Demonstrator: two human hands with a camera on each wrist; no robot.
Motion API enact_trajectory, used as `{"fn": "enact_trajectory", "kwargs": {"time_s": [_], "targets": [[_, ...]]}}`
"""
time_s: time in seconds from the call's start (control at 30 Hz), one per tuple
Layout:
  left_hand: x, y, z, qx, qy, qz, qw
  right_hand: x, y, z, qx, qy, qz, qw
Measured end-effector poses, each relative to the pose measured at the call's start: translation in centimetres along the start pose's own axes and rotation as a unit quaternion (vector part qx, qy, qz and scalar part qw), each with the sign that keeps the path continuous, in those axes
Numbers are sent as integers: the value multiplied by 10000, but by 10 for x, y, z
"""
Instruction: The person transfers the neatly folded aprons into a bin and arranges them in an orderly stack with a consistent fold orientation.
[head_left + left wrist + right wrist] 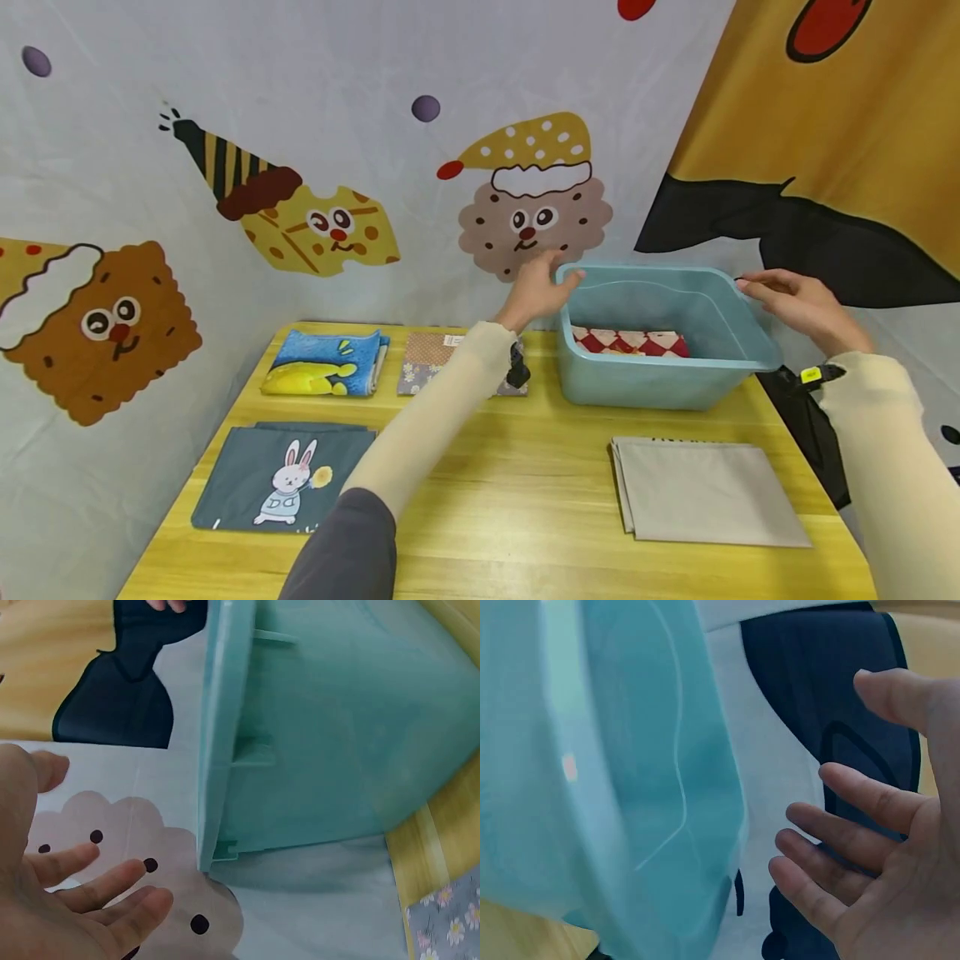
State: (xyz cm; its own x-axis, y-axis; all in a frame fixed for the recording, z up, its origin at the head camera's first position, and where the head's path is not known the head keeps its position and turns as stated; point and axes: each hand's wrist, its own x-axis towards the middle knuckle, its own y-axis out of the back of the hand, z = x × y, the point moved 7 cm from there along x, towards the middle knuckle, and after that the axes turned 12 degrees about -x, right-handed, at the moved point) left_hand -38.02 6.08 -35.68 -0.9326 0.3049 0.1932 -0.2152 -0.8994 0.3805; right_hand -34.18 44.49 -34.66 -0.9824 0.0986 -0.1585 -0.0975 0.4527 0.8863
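A light blue plastic bin (637, 383) stands at the back right of the wooden table, with a folded red and white checked cloth (630, 342) inside. My left hand (538, 287) is beside the bin's left rim, its fingers spread and apart from the wall in the left wrist view. On the other side, my right hand (806, 304) hovers by the right rim. The right wrist view shows its fingers (840, 832) loosely extended, with a gap to the bin wall. Neither hand holds anything.
Folded cloths lie on the table: a blue and yellow one (322, 364), a floral one (423, 367) partly behind my left arm, a dark one with a rabbit (240, 479), and a beige one (705, 492) before the bin. A printed curtain (420, 250) hangs behind.
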Motion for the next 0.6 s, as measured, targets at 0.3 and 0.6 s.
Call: {"fn": "enact_trajectory", "kwargs": {"time_s": [0.3, 0.6], "targets": [[-10, -12, 2, 1088, -520, -408, 9919, -11, -16, -14, -611, 354, 193, 9973], [-27, -20, 3, 2089, -1069, -515, 9707, -21, -30, -22, -957, 575, 438, 9928]]}}
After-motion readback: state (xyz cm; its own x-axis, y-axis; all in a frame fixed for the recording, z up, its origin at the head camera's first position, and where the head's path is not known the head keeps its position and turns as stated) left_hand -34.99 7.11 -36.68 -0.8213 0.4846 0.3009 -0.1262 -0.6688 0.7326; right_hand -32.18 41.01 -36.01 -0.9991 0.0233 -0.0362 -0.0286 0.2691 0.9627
